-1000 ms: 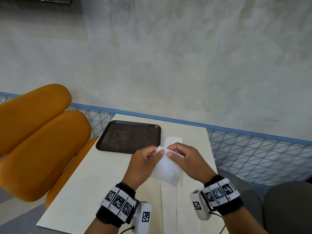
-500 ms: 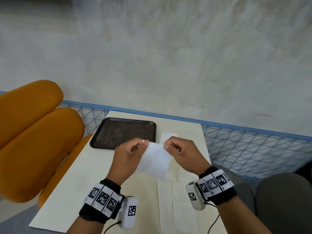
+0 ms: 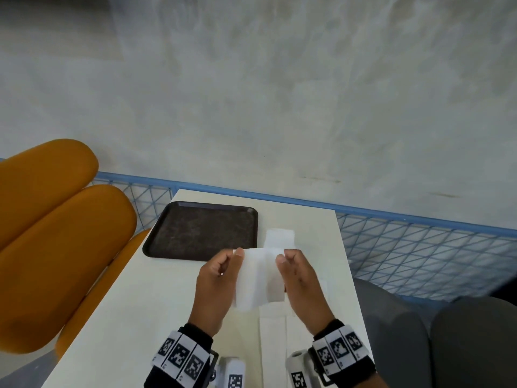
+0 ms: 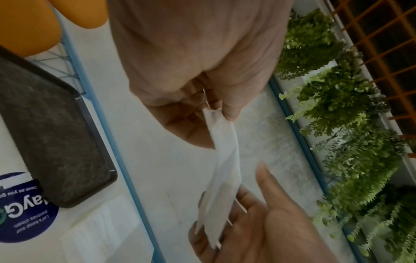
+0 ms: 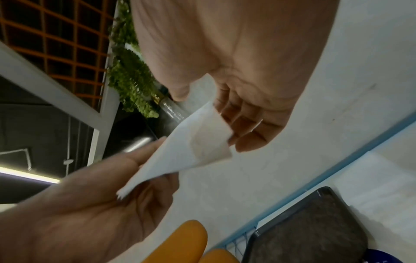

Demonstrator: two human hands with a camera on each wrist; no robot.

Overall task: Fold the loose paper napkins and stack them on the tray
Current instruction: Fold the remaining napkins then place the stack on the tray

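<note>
Pale table point(image 3: 134, 303), tray point(image 3: 201, 231) at its far edge. Left hand point(image 3: 215, 287) and right hand point(image 3: 300, 281) each pinch the napkin point(image 3: 258, 278) by a top corner. Flimsy stuff, likely tears easily; corners look safest.

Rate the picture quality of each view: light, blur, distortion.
Head view: even daylight, sharp on the tray and held napkin, wide-angle bending at the edges. Left wrist view: dim, soft, the right hand smeared. Right wrist view: dim and grainy, the left hand blurred, a ceiling light strip glaring.
</note>
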